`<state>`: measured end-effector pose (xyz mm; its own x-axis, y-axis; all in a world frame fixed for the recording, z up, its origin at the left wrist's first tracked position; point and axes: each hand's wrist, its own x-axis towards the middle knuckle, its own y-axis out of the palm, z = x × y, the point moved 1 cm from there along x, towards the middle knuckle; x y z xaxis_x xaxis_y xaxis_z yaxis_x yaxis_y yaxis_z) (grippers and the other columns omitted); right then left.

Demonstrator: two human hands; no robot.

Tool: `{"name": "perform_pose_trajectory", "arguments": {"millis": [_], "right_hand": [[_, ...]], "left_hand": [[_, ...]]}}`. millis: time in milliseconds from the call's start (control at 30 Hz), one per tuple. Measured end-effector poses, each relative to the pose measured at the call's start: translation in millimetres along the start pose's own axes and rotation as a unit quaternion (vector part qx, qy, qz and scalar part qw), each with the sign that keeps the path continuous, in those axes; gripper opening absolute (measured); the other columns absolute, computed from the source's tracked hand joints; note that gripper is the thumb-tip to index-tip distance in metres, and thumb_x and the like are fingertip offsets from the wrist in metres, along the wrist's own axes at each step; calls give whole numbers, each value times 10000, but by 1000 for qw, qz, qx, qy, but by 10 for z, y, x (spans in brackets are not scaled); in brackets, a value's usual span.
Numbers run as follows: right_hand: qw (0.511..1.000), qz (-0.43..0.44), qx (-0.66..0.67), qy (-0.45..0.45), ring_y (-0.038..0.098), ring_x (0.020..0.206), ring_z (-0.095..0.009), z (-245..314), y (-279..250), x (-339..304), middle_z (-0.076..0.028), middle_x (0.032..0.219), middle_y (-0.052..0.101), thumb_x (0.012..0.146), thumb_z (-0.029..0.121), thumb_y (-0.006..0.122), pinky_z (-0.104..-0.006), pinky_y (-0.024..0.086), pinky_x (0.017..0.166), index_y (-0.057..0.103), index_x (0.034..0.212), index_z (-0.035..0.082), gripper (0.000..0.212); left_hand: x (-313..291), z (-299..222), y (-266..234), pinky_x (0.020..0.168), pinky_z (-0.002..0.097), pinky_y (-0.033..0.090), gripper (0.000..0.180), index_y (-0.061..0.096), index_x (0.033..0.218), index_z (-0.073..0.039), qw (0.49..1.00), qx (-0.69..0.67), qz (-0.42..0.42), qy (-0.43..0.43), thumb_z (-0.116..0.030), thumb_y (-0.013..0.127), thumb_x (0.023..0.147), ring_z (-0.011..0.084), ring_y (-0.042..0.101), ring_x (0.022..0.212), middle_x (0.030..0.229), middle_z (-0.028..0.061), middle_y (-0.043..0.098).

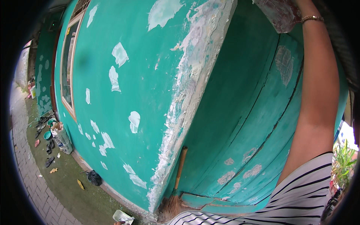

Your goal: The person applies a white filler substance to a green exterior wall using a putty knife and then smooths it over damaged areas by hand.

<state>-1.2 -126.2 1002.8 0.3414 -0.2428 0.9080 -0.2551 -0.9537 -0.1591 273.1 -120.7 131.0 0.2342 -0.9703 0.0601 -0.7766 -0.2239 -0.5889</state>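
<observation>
My right arm reaches up along the right side, a beaded bracelet at its wrist. Most of my right hand (299,3) is cut off by the top edge, so its fingers are hidden. Beside it is a whitish, reddish-brown smeared patch or flat piece (279,15); I cannot tell which. At the bottom edge, the fingertips of my left hand (119,223) grip a small white plastic tray (123,216) with pale stuff in it. The green wall (146,86) bears several pale filler patches. Rough white filler coats its corner (189,80).
A broom (180,168) leans bristles-down in the corner. Along the wall's foot lie a black plastic bag (93,177), a filled sack (62,138), a green basin (47,135) and several sandals (49,161). A framed window (69,62) is at left; plants (343,159) stand at right.
</observation>
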Motion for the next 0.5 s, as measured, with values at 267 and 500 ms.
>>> {"name": "perform_pose_trajectory", "arguments": {"millis": [267,500], "right_hand": [[938,-223,262,38,630,798,-115,-213,724,-1181,-108,866,698,834,155,688,-284,494,739,648,1029,-20,265],[930,-273,243,-35,639,874,-305,117,1648,-1956,-121,1003,647,816,-64,547,-343,529,766,604,1191,90,409]], "left_hand": [[-2,116,17,766,446,447,311,651,967,-59,1000,20,2,12,-212,738,710,382,550,860,911,202,572],[4,-104,-261,788,448,442,290,660,954,-64,999,22,19,-14,-232,730,728,395,537,878,942,219,559]]}}
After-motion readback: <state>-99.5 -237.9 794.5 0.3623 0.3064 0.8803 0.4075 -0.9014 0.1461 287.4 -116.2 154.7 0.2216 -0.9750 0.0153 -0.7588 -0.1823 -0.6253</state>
